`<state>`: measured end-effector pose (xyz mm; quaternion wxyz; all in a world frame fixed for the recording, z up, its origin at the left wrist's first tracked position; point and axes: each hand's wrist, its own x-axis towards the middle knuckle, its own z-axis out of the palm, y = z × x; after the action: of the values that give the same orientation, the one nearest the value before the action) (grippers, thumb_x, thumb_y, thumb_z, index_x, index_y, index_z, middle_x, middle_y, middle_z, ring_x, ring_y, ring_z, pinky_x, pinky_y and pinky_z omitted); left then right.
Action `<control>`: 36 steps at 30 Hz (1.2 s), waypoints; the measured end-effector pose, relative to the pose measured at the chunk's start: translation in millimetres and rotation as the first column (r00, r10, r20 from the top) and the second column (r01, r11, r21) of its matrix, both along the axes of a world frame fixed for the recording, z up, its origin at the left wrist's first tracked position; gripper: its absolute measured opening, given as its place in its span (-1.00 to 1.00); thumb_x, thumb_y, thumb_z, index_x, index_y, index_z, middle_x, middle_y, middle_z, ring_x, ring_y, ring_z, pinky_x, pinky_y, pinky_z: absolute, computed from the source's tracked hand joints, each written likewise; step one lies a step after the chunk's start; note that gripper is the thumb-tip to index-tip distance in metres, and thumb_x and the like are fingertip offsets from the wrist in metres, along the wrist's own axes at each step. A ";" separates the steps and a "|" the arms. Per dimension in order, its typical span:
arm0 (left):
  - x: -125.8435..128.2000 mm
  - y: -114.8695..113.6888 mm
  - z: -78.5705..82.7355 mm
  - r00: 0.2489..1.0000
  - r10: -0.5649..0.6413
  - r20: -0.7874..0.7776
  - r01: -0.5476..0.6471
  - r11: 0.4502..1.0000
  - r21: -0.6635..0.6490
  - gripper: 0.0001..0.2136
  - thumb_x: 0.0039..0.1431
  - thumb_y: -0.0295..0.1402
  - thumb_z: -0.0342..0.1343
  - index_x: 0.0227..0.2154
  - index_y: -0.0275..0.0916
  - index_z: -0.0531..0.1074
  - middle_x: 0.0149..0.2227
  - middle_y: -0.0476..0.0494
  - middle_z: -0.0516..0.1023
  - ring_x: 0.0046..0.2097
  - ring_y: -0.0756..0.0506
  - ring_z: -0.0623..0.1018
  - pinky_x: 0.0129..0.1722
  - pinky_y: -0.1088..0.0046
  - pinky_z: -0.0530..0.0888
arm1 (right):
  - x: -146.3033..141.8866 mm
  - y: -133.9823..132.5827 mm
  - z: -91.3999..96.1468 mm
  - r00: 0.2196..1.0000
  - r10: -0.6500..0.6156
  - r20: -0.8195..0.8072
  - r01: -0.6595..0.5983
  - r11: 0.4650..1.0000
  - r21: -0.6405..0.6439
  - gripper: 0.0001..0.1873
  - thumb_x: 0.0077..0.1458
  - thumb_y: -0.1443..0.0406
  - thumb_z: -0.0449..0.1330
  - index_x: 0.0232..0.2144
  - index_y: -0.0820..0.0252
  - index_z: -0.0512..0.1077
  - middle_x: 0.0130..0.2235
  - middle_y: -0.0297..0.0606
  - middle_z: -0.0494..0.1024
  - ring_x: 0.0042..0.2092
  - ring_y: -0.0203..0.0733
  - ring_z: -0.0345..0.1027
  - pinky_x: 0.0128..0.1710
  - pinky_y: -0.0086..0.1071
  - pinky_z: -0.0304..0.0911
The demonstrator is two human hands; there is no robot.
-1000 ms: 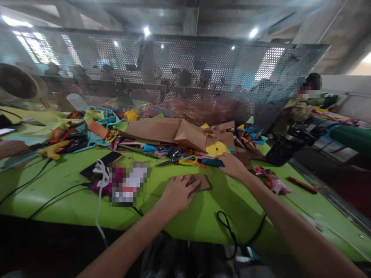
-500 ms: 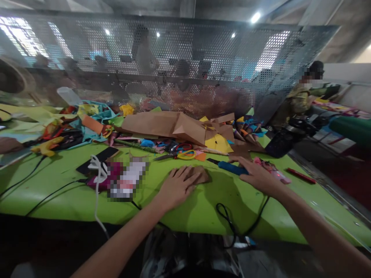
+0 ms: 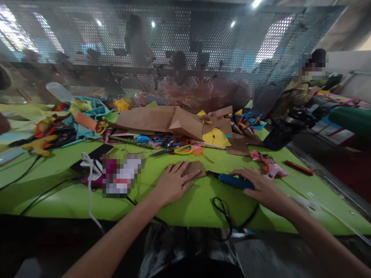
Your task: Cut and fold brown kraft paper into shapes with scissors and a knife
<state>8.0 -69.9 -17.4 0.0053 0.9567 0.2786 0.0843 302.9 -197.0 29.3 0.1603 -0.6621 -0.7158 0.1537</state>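
My left hand (image 3: 171, 183) lies flat with its fingers spread, pressing a small folded piece of brown paper (image 3: 197, 168) onto the green tabletop. My right hand (image 3: 257, 185) is closed around the blue handle of a utility knife (image 3: 233, 180). The knife's dark blade points left, and its tip is at the paper's right edge; whether they touch I cannot tell. To the right of that hand lies a pink glue gun (image 3: 274, 169) with a small red light. Scissors (image 3: 176, 148) with red and yellow handles lie beyond the left hand.
Large brown paper (image 3: 147, 119) and coloured scraps line the back, before a perforated metal screen (image 3: 179, 46). Left are a phone (image 3: 124, 175), a white cable (image 3: 92, 193) and a yellow glue gun (image 3: 42, 146). A red pen (image 3: 299, 167) lies right. A person (image 3: 300, 90) is beyond.
My right hand has brought the knife closer, so its tip is now level with the paper's right edge. My left hand stays on the paper. The view has tilted down slightly.
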 end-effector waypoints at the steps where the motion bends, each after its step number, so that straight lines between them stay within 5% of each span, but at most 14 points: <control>1: 0.1 0.0 0.3 1.000 0.001 -0.003 -0.001 1.000 0.000 -0.55 0.37 -0.08 -0.25 0.30 0.23 -0.02 0.38 -0.06 0.04 0.33 -0.24 0.14 0.20 0.05 0.16 | -2.0 0.8 0.6 1.000 0.003 -0.003 -0.003 1.000 -0.003 -0.37 -0.15 0.39 0.03 0.04 0.08 0.40 0.02 -0.15 0.51 0.05 0.12 0.35 0.06 -0.03 0.21; 21: 1.2 -0.3 3.2 0.998 -0.056 -0.022 0.055 0.998 -0.042 -0.52 0.37 -0.09 -0.25 0.32 0.13 -0.04 0.39 -0.02 -0.02 0.35 -0.21 0.09 0.25 0.04 0.10 | 2.7 4.4 -7.1 0.994 0.034 -0.102 -0.037 0.999 -0.022 -0.36 -0.13 0.39 0.06 0.08 0.06 0.39 0.05 -0.16 0.49 0.07 0.11 0.32 0.08 -0.02 0.17; 36: 0.8 1.1 8.4 0.995 -0.095 -0.023 0.094 0.995 -0.029 -0.55 0.39 -0.13 -0.26 0.30 0.24 -0.05 0.40 0.05 -0.07 0.34 -0.20 0.12 0.23 0.10 0.14 | 5.2 5.0 -6.2 0.994 0.038 -0.105 -0.040 0.999 -0.019 -0.40 -0.14 0.33 0.12 0.04 0.06 0.42 0.05 -0.17 0.50 0.05 0.15 0.35 0.04 -0.04 0.23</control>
<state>8.8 -68.7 -9.0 0.0192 0.9696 0.2343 0.0685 308.1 -192.0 23.1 0.1878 -0.6406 -0.7175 0.1987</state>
